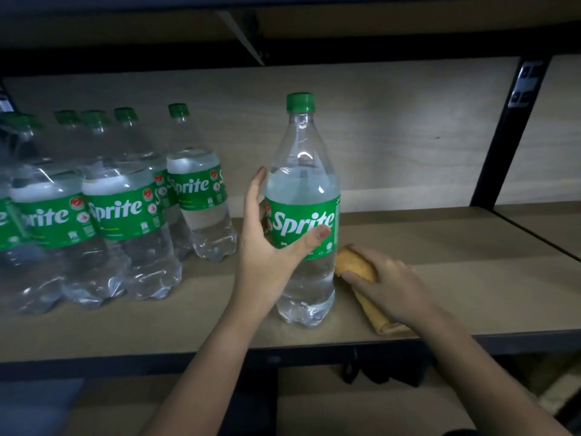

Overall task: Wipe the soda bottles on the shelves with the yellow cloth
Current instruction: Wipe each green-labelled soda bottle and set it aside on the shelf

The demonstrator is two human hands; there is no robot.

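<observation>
Two bare forearms reach in from below over the shelf's dark front edge. Right hand (386, 286) lies on the yellow cloth (361, 272), fingers curled round its bunched end; the rest of the cloth trails flat on the shelf (456, 278) toward the front edge. The bunched end sits just beside the lower right side of the bottle (303, 215), probably about to start a wipe. Left hand (267, 243) wraps that upright bottle at the label, thumb across the front, fingers behind — grip clamped on it, likely to steady it. The bottle stands apart from the others, near the front.

Left and further back: a cluster of Sprite bottles (119, 215), green caps, standing upright and close together.

The shelf is a pale wood board on a dark metal frame. Plywood back panel (408, 130) behind, another shelf overhead. Lighting is dim.
</observation>
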